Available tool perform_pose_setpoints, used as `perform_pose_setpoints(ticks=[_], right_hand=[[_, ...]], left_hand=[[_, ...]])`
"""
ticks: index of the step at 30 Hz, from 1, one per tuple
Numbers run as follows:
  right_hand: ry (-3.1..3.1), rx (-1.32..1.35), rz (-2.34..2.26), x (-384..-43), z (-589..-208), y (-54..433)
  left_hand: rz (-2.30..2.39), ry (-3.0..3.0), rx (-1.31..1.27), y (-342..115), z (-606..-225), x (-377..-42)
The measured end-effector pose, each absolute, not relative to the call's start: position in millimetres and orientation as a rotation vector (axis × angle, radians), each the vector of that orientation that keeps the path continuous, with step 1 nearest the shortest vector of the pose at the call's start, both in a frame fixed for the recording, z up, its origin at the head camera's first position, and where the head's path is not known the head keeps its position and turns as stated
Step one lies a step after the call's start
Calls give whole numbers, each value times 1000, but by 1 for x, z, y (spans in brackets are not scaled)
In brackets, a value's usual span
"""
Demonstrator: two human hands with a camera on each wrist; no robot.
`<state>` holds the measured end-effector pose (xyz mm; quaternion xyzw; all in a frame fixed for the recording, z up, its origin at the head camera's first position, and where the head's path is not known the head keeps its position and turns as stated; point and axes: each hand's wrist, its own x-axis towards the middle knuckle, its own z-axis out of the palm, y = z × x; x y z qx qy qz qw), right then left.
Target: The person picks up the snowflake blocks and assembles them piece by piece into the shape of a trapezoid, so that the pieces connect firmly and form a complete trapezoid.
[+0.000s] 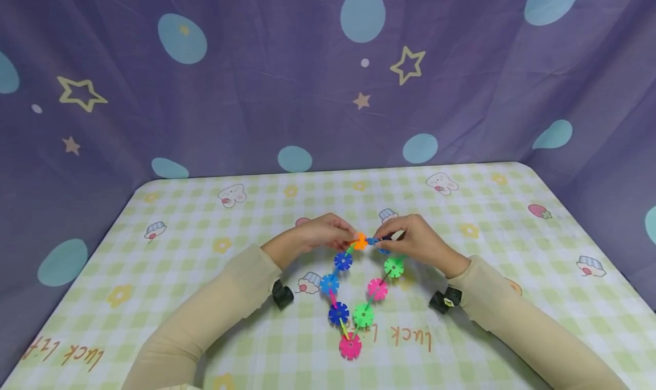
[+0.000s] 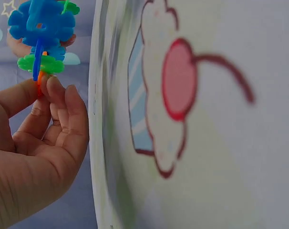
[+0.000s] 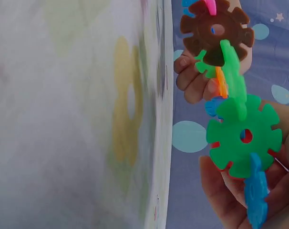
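A chain of notched plastic snowflake discs, pink [image 1: 351,347], green [image 1: 363,316] and blue [image 1: 339,313] among them, hangs in a loop between the two hands. My left hand [image 1: 325,232] pinches an orange disc [image 1: 361,241] at the loop's far end; its thumb and forefinger meet on the orange edge in the left wrist view. Close beside it, my right hand [image 1: 420,243] grips a blue disc [image 1: 372,241] by its edge. In the right wrist view, a green disc [image 3: 230,148] and a brown disc [image 3: 201,38] partly hide the right fingers.
A checked tablecloth [image 1: 205,299] with printed cupcakes and flowers covers the table. Behind the table hangs a purple curtain [image 1: 256,105] with stars and blue ovals. Small black devices [image 1: 282,295] are strapped at both wrists.
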<state>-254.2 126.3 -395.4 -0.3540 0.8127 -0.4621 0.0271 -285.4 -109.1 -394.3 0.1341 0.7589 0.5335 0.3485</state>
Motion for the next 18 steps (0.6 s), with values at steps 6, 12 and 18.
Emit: perform_pose_setpoints(ticks=[6,12,18], right_hand=[[2521,-1072,-1444,-250,-397,124],[2507,-1043,-1484,-245,-399,124],[2480,-1088,-1520,-244,-398,123]], left_hand=[[1365,2031,440,-105,-392,-283],[1378,2059,467,-100,-394,-282],[1372,2050,482,-101,-394,-281]])
